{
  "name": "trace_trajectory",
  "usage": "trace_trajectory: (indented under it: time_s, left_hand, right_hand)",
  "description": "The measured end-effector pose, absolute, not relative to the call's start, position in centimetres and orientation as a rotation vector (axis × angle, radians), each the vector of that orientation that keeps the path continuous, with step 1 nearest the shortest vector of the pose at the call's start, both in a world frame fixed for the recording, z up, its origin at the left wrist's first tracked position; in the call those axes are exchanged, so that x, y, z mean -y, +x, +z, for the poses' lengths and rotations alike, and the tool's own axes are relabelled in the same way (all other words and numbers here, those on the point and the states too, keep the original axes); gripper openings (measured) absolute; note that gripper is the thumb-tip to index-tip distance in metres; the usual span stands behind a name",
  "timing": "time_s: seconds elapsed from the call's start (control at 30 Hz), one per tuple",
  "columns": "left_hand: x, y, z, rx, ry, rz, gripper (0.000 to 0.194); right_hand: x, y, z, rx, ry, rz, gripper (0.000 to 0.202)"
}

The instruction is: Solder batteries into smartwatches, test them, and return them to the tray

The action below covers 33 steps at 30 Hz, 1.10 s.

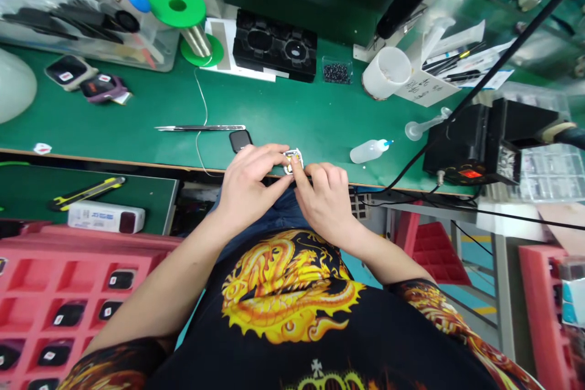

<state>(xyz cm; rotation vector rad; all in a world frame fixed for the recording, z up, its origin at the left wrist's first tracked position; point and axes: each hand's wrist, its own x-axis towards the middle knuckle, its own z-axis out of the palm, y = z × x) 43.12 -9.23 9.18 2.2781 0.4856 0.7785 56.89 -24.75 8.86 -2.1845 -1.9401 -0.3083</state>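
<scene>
At the bench's front edge, a small white smartwatch case (293, 161) shows its inside, with yellowish and metallic parts. My left hand (251, 178) pinches it between thumb and forefinger from the left. My right hand (323, 195) has its index fingertip on the inside of the case, the other fingers curled; its thumb is mostly hidden. Just behind my left hand lies a dark watch screen (239, 140), partly covered by the knuckles. Metal tweezers (201, 128) rest to the left of that screen, across a thin strand of solder wire (204, 103).
A green solder spool (177, 5), black fixture (275, 44) and box of tiny screws (337, 71) stand behind. To the right are a dropper bottle (368, 151), white cup (386, 72) and black soldering station (470, 146). Red foam trays (82, 250) with watches sit lower left.
</scene>
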Motion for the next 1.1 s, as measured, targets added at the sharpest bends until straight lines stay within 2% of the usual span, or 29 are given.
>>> trace_trajectory:
  time_s: [0.27,0.47,0.57,0.87,1.1]
  left_hand:
    - [9.5,43.2,9.0,-0.499,2.297,0.81,0.014]
    - [9.5,43.1,9.3,-0.496,2.308,0.798,0.018]
    - [9.5,43.1,9.4,-0.485,2.334,0.806,0.023]
    - [9.3,42.6,7.7,-0.31,2.594,0.851,0.038]
    - [9.3,42.6,7.8,-0.313,2.657,0.753,0.04]
  right_hand:
    - [24.5,56.9,8.6,1.943,-2.184,-0.266,0.062]
    - [25.2,59.2,9.0,1.793,-2.001,0.04,0.067]
    - [25.6,59.3,8.8,1.774,-1.97,0.036,0.068]
    - [25.4,59.0,8.6,1.886,-1.931,-0.221,0.055]
    - [24.1,59.4,9.6,1.963,-1.868,-0.19,0.038]
